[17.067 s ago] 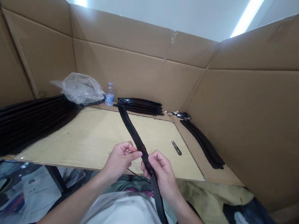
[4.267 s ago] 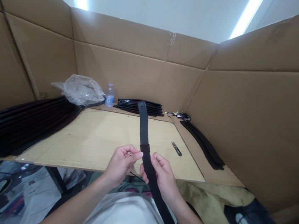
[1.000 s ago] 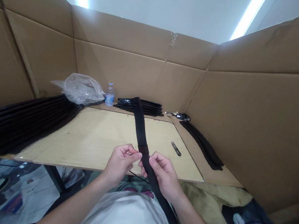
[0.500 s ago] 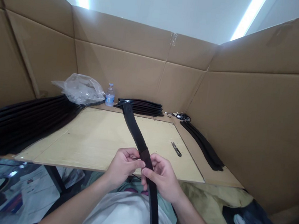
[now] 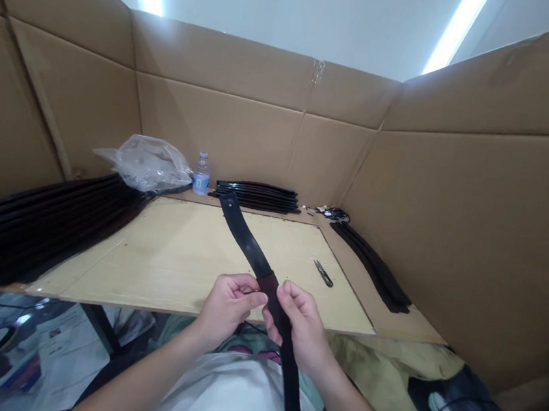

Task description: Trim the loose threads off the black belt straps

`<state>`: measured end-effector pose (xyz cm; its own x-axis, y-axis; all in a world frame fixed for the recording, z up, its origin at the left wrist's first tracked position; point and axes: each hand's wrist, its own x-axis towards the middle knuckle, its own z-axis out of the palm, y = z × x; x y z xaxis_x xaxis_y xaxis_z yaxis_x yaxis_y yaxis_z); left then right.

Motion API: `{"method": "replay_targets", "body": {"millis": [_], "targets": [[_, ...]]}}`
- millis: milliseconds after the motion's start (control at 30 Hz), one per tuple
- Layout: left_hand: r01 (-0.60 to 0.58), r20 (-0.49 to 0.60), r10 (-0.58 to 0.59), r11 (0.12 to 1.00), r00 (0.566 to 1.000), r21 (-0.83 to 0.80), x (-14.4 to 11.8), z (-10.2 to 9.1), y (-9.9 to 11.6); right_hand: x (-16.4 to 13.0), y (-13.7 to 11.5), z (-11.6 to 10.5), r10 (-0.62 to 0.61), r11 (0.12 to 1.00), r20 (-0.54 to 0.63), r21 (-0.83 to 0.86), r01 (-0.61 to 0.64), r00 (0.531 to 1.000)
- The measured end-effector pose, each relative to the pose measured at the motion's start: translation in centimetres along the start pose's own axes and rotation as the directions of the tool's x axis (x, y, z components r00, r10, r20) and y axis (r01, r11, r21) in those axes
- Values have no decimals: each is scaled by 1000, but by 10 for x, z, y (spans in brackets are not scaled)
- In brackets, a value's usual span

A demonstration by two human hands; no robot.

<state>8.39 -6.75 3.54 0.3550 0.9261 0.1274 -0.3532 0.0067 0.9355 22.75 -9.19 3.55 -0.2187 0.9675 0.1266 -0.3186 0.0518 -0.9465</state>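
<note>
A long black strap (image 5: 246,238) runs from over the table's back half down past its front edge toward my lap. A dark brownish band crosses it near the middle, and a small light spot shows at its far end. My left hand (image 5: 232,306) pinches the strap's left edge just at that band. On the opposite edge my right hand (image 5: 299,319) grips it, thumb on top and fingers underneath. Thread snips (image 5: 323,273) lie on the table to the right of my hands.
Long black strips (image 5: 47,221) are heaped on the left, beside a clear plastic bag (image 5: 154,163) and a water bottle (image 5: 202,175). More strips (image 5: 256,196) are stacked at the back, others (image 5: 371,265) on the right. Cardboard walls (image 5: 224,122) enclose the table (image 5: 166,253).
The strap has turned a little, so its far end shows a shinier face with a light spot. My right hand has shifted its hold slightly, and the strap's near end now shows.
</note>
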Motion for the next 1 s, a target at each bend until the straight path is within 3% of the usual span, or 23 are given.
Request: {"method": "replay_targets", "body": {"millis": [467,567,700,800,1000], "targets": [[5,-50,-4,1000,999,5,-2,5,-1,1,-1,4,34,999,-73,13,-33,997],[-1,-22,1,1000,1000,-3,-1,2,-1,1,-3,2,20,997,-15,72,-19,1000],[-44,-122,38,998,992,-45,2,-4,-1,2,-8,-3,-52,998,83,30,50,995],[-42,-150,32,997,988,-68,5,-6,-1,4,-6,-7,-83,997,83,12,82,993],[9,-48,-12,997,999,-73,8,-9,0,10,3,-11,-50,999,162,-3,51,985]]}}
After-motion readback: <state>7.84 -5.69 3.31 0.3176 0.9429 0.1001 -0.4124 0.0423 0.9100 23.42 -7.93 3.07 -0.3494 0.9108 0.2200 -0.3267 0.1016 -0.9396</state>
